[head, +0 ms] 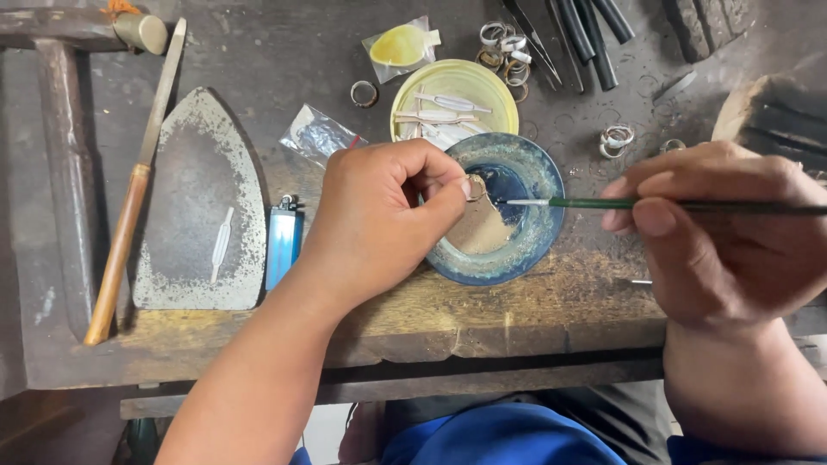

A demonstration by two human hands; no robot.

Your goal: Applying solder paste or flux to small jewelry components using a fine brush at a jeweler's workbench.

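The left hand (379, 215) is curled shut, thumb and forefinger pinching a small metal ring (475, 186) over the blue dish (538, 220). The right hand (724, 228) grips a thin green-handled brush (655, 204) like a pen, its pale tip reaching almost to the ring.

The dish is round, glassy and mottled blue, with a dull tan puddle in its bowl. Just behind it sits a yellow lid (495, 90) holding pale slivers. More rings (508, 52) lie scattered beyond, some silvery, some brassy, beside a small clear bag (401, 47) with a yellow piece inside.

To the left stands a blue lighter (282, 245), then a flat iron-shaped metal plate (198, 207), grey and pitted, with a white sliver on it. A file (129, 198) with a wooden handle lies alongside.

The bench (482, 314) is dark, worn wood, scorched and stained, its front edge rubbed pale.
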